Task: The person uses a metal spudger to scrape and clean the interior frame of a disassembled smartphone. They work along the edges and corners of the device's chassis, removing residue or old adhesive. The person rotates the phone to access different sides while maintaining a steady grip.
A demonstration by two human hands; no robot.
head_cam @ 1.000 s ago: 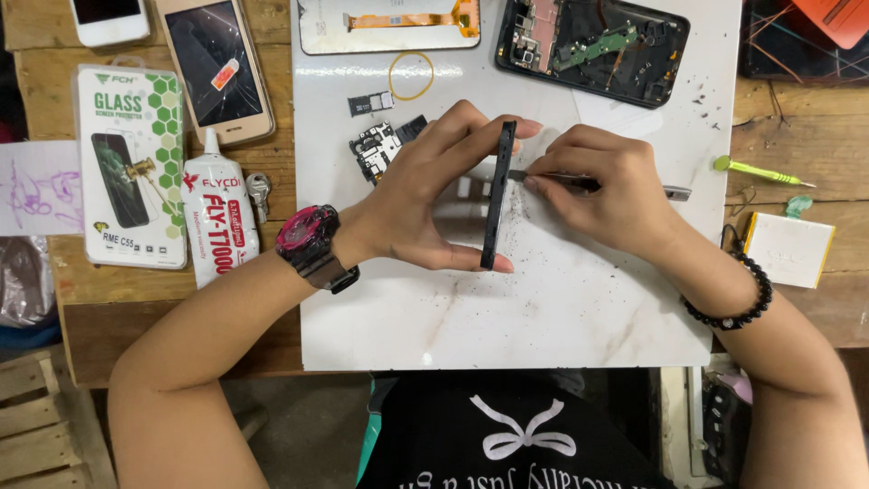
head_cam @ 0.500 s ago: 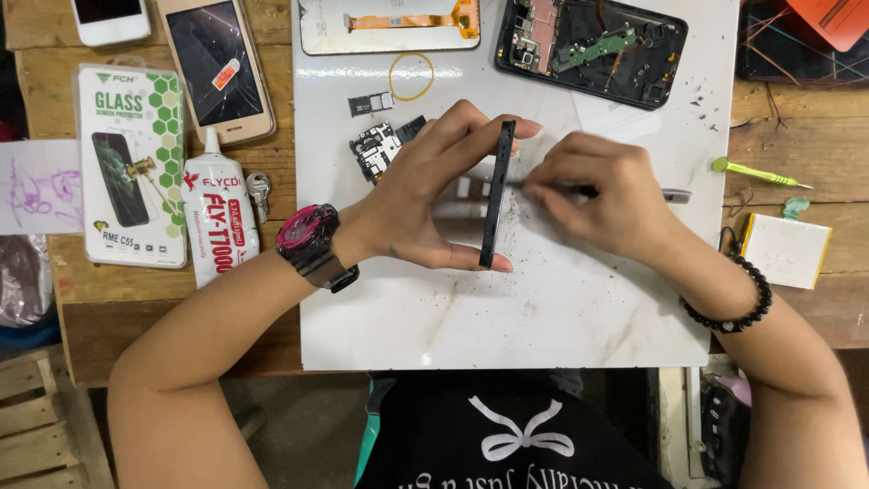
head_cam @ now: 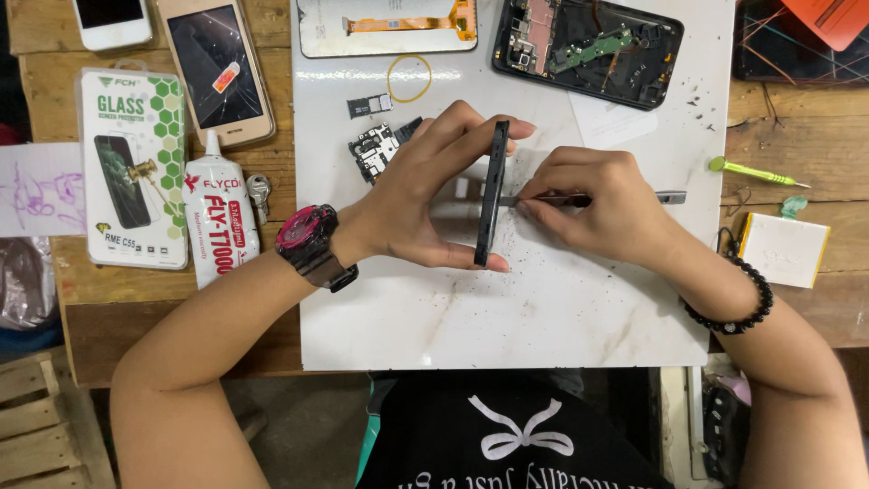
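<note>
Nearest you, the white marble-look board (head_cam: 543,317) lies on the wooden counter (head_cam: 54,272), and on it your left hand (head_cam: 416,195) stands a thin black phone frame (head_cam: 490,195) on its long edge. That hand is closed around it, thumb under the near end and fingertips over the far end. Keep this pinch firm so that the frame does not rock. Your right hand (head_cam: 593,204) is curled tight on a slim metal scraping tool (head_cam: 588,198), whose tip meets the frame's right face about halfway along. Work with short, shallow strokes and the blade nearly flat to the face, I would judge, since dark specks already litter the board beside it. Farther off lie a small black circuit part (head_cam: 376,149), a card tray (head_cam: 369,106), a yellow ring (head_cam: 409,78), an opened phone body (head_cam: 588,50) and a screen panel (head_cam: 385,27). To the left stands a white glue tube (head_cam: 217,217).
</note>
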